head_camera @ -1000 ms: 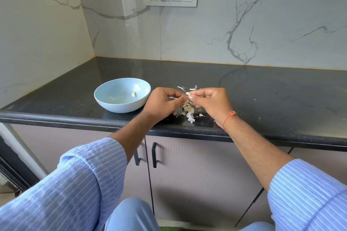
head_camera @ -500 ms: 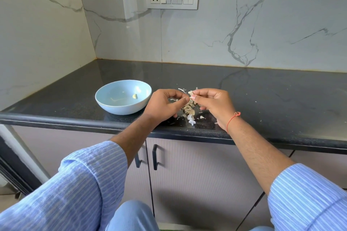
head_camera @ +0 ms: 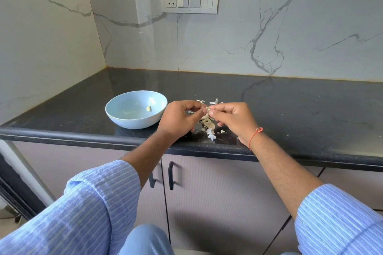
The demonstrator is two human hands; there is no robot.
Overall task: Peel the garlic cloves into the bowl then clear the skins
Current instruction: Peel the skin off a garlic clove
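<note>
A light blue bowl [head_camera: 135,109] sits on the dark table [head_camera: 290,109] at the far left of the working area, near the front edge. Inside it lies 1 peeled garlic clove [head_camera: 149,108], toward the 3 o'clock side of the bowl's floor.

Just beside the bowl, at its 3 o'clock, the left hand [head_camera: 178,119] hovers above the table with its fingers curled; its grip is a pinch of thumb and forefinger on a small garlic clove [head_camera: 208,109]. The clove sits between the 2 hands, above the table rather than on it.

The right hand [head_camera: 234,119], at 3 o'clock from the left, meets it at the fingertips; its grip is likewise pressed together on the same clove from the opposite side. A thin red thread [head_camera: 255,135] circles the right wrist.

Below and between the hands, loose garlic skins [head_camera: 209,129] lie in a small heap on the table, with a few more scraps at 12 o'clock beyond the fingertips. Both forearms emerge from blue striped sleeves [head_camera: 99,203].

A white switch panel [head_camera: 189,1] is mounted on the marble wall at 12 o'clock.
</note>
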